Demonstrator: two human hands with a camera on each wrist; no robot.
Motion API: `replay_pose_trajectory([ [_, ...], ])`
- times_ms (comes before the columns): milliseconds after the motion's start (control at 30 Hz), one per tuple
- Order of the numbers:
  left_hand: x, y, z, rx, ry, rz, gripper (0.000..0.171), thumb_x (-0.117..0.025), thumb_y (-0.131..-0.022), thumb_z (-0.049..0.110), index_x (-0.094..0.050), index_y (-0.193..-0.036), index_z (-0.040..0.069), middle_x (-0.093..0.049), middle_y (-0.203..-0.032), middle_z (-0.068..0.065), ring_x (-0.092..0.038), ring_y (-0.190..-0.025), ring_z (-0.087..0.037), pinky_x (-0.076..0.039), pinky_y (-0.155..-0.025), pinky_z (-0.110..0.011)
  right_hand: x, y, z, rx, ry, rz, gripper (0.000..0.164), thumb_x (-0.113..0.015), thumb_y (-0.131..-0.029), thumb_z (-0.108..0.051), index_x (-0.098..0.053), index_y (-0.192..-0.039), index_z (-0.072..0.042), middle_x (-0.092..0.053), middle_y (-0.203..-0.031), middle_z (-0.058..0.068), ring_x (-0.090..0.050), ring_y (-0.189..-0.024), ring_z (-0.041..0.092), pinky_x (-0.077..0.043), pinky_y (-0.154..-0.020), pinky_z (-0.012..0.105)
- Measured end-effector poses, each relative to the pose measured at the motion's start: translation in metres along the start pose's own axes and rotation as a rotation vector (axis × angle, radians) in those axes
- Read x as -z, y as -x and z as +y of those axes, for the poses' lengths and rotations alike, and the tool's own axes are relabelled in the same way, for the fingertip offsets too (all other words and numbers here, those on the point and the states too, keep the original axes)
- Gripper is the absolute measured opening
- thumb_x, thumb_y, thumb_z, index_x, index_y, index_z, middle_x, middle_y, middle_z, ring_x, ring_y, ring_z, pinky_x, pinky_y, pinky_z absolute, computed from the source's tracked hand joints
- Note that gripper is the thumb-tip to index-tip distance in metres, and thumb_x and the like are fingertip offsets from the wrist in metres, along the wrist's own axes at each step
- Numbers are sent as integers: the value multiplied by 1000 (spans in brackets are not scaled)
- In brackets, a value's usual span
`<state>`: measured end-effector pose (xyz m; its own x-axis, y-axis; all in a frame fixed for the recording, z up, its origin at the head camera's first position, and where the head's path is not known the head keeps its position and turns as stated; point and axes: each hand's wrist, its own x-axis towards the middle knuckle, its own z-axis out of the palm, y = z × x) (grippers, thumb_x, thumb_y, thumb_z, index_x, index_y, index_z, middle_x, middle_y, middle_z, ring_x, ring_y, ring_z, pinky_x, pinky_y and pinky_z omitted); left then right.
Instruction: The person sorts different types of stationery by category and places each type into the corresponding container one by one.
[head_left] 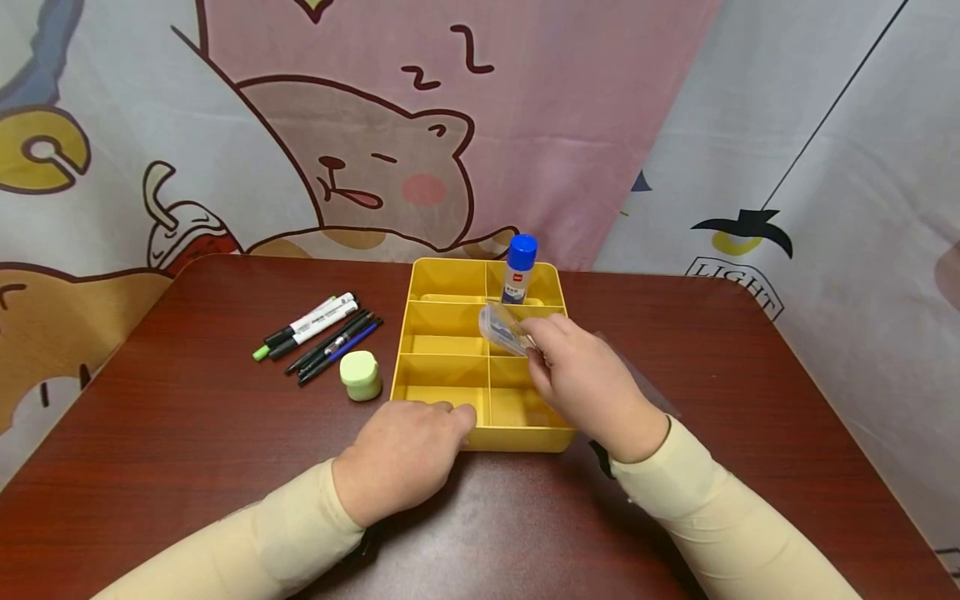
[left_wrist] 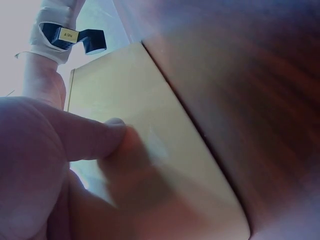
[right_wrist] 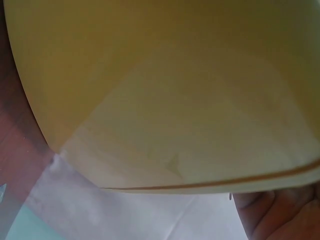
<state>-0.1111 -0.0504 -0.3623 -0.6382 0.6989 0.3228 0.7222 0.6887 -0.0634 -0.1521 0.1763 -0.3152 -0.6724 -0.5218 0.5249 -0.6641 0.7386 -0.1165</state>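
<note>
A yellow compartment box (head_left: 521, 439) stands in the middle of the table. My left hand (head_left: 408, 450) grips its front wall near the left corner; in the left wrist view the thumb (left_wrist: 95, 135) lies against the outside and the fingers are mostly hidden behind the wall. Over the middle right compartment, my right hand (head_left: 585, 379) holds a small clear plastic case (head_left: 504, 327), tilted, between thumb and fingers. A blue-capped glue stick (head_left: 517, 271) stands upright in the back right compartment. The right wrist view is mostly filled by the yellow wall (right_wrist: 175, 100), with part of the right hand (right_wrist: 285, 215) low at the right.
Left of the box lies a group of pens (head_left: 333, 343) and white-barrelled markers (head_left: 313, 325). A small light green lidded container (head_left: 360, 375) stands close to the box's left side. A transparent sheet (head_left: 645, 379) shows beside the right hand. A printed cloth (head_left: 555, 125) hangs behind the table.
</note>
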Motion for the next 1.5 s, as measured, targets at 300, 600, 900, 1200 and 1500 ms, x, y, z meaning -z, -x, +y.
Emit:
replay_pose_trajectory([
  [300,0,0,0,5,2,-1,15,-55,-78,12,-44,-72,20,-45,-56,5,-45,-44,-15,-35,-36,-34,-2,0,0,1,11,-11,25,-58,-83,-8,-57,-108,-5,-57,-88,4,-49,-71,14,-49,-55,35],
  [600,0,0,0,8,5,-10,15,-55,-79,13,-44,-73,20,-44,-56,5,-45,-45,-14,-35,-37,-34,-3,0,-1,-5,14,-31,24,-58,-84,-8,-57,-108,-6,-58,-89,6,-50,-70,15,-50,-55,34],
  [900,-1,0,-1,3,7,8,14,-54,-79,12,-44,-73,20,-45,-56,5,-46,-45,-15,-35,-37,-34,-5,1,0,-9,13,-47,24,-57,-85,-9,-57,-109,-6,-59,-91,6,-51,-71,14,-51,-56,33],
  [1200,-1,0,0,3,1,6,14,-54,-79,12,-45,-73,19,-45,-56,4,-45,-45,-15,-35,-36,-34,-6,1,-1,-9,13,-68,28,-58,-84,-9,-57,-112,-6,-59,-93,6,-51,-73,15,-51,-58,34],
  [1500,-1,0,0,2,-1,1,14,-54,-79,12,-44,-73,19,-45,-56,5,-45,-44,-15,-35,-36,-34,-8,2,0,-5,23,-74,28,-59,-84,-9,-57,-111,-6,-58,-91,6,-50,-70,16,-50,-57,35],
])
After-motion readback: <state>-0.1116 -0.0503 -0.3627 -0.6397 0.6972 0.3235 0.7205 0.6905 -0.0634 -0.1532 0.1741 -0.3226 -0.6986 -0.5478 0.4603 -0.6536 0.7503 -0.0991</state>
